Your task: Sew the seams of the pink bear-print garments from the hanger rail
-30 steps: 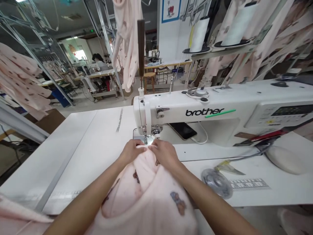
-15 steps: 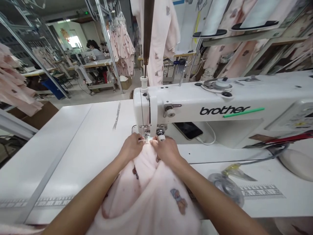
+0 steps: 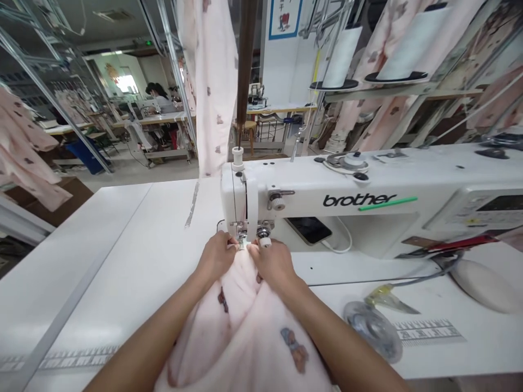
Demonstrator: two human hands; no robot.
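A pale pink fleece garment [image 3: 249, 326] with small bear prints lies bunched on the white table between my forearms. Its front edge reaches the presser foot [image 3: 242, 239] of a white Brother sewing machine [image 3: 368, 196]. My left hand [image 3: 216, 256] pinches the fabric edge just left of the needle, fingers closed. On the other side of the needle, my right hand [image 3: 273, 262] grips the same edge, also closed. The two hands almost touch at the foot.
A phone [image 3: 308, 230] on a cable lies under the machine arm. A clear round dish [image 3: 372, 331], yellow-handled snips [image 3: 388, 298] and a printed ruler strip [image 3: 429, 330] sit at right. Thread cones [image 3: 341, 54] stand on a shelf behind. Pink garments hang around; a person works at a far table [image 3: 155, 98].
My hands have stayed at the presser foot holding the fabric edge, and both now sit a little nearer the needle. The camera view shifted up and down slightly.
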